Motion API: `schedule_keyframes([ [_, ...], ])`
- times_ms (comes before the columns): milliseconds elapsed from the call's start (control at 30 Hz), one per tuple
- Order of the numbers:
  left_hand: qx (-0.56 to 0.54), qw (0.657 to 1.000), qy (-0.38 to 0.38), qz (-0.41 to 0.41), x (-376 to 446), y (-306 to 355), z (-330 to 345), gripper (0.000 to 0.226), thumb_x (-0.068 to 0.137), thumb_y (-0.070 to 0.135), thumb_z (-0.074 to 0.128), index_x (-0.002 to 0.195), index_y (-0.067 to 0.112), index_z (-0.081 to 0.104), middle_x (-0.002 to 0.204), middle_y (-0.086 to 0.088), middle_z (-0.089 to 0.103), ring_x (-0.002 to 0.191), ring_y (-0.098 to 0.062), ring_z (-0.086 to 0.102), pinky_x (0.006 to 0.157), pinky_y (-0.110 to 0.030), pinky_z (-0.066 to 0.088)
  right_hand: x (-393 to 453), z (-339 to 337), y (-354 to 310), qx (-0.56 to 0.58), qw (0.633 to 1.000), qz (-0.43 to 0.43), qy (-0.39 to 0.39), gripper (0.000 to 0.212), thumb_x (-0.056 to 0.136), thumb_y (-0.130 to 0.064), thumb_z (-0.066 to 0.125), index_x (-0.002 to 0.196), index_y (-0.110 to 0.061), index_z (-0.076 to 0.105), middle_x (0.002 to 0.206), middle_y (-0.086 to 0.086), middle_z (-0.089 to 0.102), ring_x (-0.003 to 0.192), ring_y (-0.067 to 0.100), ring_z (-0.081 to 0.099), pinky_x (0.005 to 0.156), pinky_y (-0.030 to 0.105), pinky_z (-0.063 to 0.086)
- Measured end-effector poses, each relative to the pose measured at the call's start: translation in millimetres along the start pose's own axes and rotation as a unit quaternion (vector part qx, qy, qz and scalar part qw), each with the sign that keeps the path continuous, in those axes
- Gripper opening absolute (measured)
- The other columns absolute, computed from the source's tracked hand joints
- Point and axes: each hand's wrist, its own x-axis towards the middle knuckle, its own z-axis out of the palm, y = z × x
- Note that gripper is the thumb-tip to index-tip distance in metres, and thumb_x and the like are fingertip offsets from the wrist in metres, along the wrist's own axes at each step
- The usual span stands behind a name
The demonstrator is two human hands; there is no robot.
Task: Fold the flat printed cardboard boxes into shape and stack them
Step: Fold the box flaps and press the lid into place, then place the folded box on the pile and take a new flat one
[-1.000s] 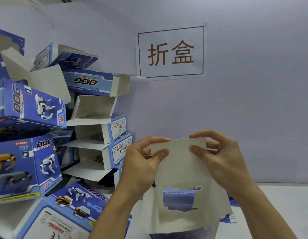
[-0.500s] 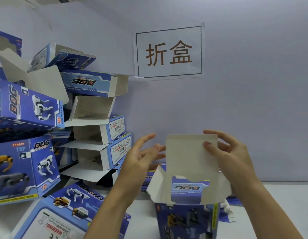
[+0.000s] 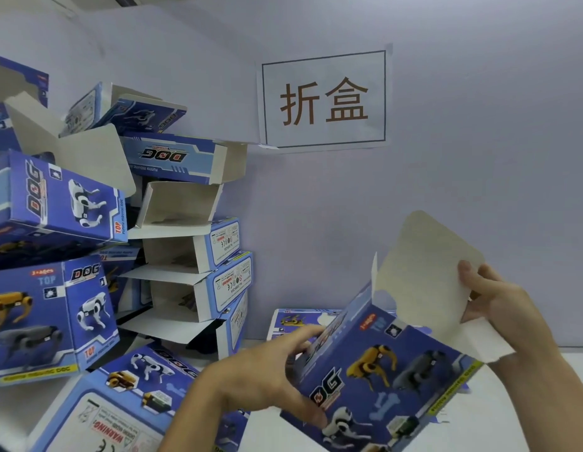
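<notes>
- Pale lilac wall (image 3: 479,158) fills the background; white tabletop (image 3: 560,363) shows at lower right.
- Stack of folded blue printed cardboard boxes (image 3: 98,239) takes up the left side, piled unevenly against the wall, several with open grey-white flaps pointing right. Print shows robot dogs and "DOG" lettering.
- White paper sign with a dark frame and two brown characters (image 3: 324,99) is stuck on the wall, upper centre.
- Blue printed cardboard box in hand (image 3: 381,376) is held above the table at lower right, tilted, printed face with yellow, grey and white robot dogs toward the camera. Its large grey-white lid flap (image 3: 427,275) stands open, pointing up.
- Flat blue printed box blanks (image 3: 293,321) lie on the table behind the held box, near the wall.
- Left hand (image 3: 261,383) grips the box's left edge: thumb on the printed front, fingers curled round the side.
- Right hand (image 3: 502,314) pinches the right edge of the lid flap, thumb on the inner face, fingers behind.
- Hands are apart, one on each side of the box.
</notes>
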Motion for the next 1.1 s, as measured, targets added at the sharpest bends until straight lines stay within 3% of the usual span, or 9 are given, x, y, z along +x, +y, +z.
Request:
schedule_keyframes([
  [67, -0.017, 0.999, 0.037, 0.011, 0.3, -3.8, -0.5, 0.079, 0.078, 0.012, 0.084, 0.127, 0.061, 0.046, 0.135, 0.008, 0.058, 0.12, -0.016, 0.063, 0.099, -0.043, 0.055, -0.6, -1.8, 3.7, 0.068, 0.998, 0.002, 0.01, 0.025, 0.103, -0.026, 0.048, 0.094, -0.017, 0.07, 0.079, 0.001, 0.073, 0.059, 0.016, 0.069, 0.051, 0.028, 0.057],
  [167, -0.07, 0.991, 0.105, 0.051, 2.8, -9.9, -1.8, 0.068, 0.071, 0.027, 0.088, 0.126, 0.049, 0.054, 0.129, 0.004, 0.065, 0.116, -0.02, 0.066, 0.098, -0.046, 0.055, 3.3, -10.7, 17.4, 0.213, 0.977, 0.017, 0.019, 0.037, 0.101, -0.032, 0.04, 0.117, -0.018, 0.07, 0.118, 0.012, 0.069, 0.105, 0.026, 0.068, 0.088, 0.042, 0.052],
  [533, -0.222, 0.914, 0.335, 0.061, 21.3, -10.4, 1.7, 0.065, 0.057, 0.063, 0.074, 0.114, 0.037, 0.054, 0.094, 0.001, 0.077, 0.087, -0.018, 0.076, 0.066, -0.034, 0.062, -2.4, 21.4, 77.7, -0.189, 0.952, 0.153, -0.186, 0.069, 0.074, -0.058, 0.077, 0.134, -0.049, 0.045, 0.128, -0.009, 0.063, 0.11, 0.02, 0.067, 0.083, 0.039, 0.059],
  [600, -0.216, 0.916, 0.333, 0.049, 22.6, -12.6, 1.7, 0.072, 0.054, 0.062, 0.076, 0.115, 0.034, 0.053, 0.103, -0.003, 0.074, 0.088, -0.018, 0.075, 0.068, -0.033, 0.061, -3.0, 27.3, 85.6, -0.232, 0.95, 0.121, -0.168, 0.083, 0.061, -0.057, 0.075, 0.135, -0.047, 0.038, 0.119, -0.011, 0.065, 0.096, 0.011, 0.072, 0.069, 0.027, 0.059],
  [700, -0.237, 0.924, 0.292, 0.065, 21.1, -13.5, 3.1, 0.079, 0.054, 0.051, 0.082, 0.122, 0.029, 0.049, 0.119, -0.004, 0.068, 0.098, -0.02, 0.074, 0.075, -0.029, 0.06, 0.5, 24.6, 93.8, -0.21, 0.963, 0.115, -0.124, 0.091, 0.058, -0.057, 0.075, 0.14, -0.036, 0.042, 0.126, 0.003, 0.064, 0.103, 0.02, 0.07, 0.08, 0.038, 0.057],
  [800, -0.252, 0.921, 0.289, 0.069, 20.6, -12.4, 5.0, 0.077, 0.055, 0.047, 0.083, 0.123, 0.026, 0.051, 0.119, -0.003, 0.068, 0.099, -0.019, 0.073, 0.075, -0.028, 0.059, 5.0, 17.2, 98.4, -0.165, 0.974, 0.105, -0.116, 0.063, 0.077, -0.058, 0.066, 0.134, -0.034, 0.056, 0.117, 0.005, 0.071, 0.103, 0.026, 0.07, 0.078, 0.039, 0.058],
  [967, -0.264, 0.931, 0.239, 0.081, 12.0, -8.6, -1.2, 0.057, 0.077, 0.039, 0.081, 0.127, 0.028, 0.057, 0.111, -0.004, 0.074, 0.097, -0.022, 0.073, 0.072, -0.028, 0.057, 2.6, -18.3, 109.6, -0.028, 0.99, 0.132, 0.034, 0.045, 0.101, -0.043, 0.045, 0.08, -0.024, 0.079, 0.088, 0.009, 0.074, 0.073, 0.029, 0.072, 0.08, 0.042, 0.049],
  [1033, -0.251, 0.946, 0.194, 0.062, 4.9, -2.7, -3.6, 0.054, 0.079, 0.043, 0.078, 0.128, 0.029, 0.059, 0.116, -0.011, 0.072, 0.099, -0.026, 0.071, 0.075, -0.031, 0.057, -8.7, -28.5, 115.3, -0.059, 0.987, 0.143, 0.044, 0.037, 0.104, -0.029, 0.046, 0.083, -0.014, 0.073, 0.105, 0.015, 0.071, 0.098, 0.038, 0.068, 0.111, 0.035, 0.03],
  [1100, -0.19, 0.971, 0.141, 0.02, -1.3, 8.9, -4.7, 0.053, 0.075, 0.049, 0.079, 0.123, 0.032, 0.063, 0.116, -0.009, 0.073, 0.101, -0.027, 0.071, 0.077, -0.032, 0.057, -21.7, -46.0, 118.8, -0.15, 0.976, 0.075, 0.141, 0.036, 0.109, -0.023, 0.034, 0.128, -0.014, 0.062, 0.146, 0.022, 0.048, 0.136, 0.042, 0.042, 0.121, 0.023, 0.003],
])
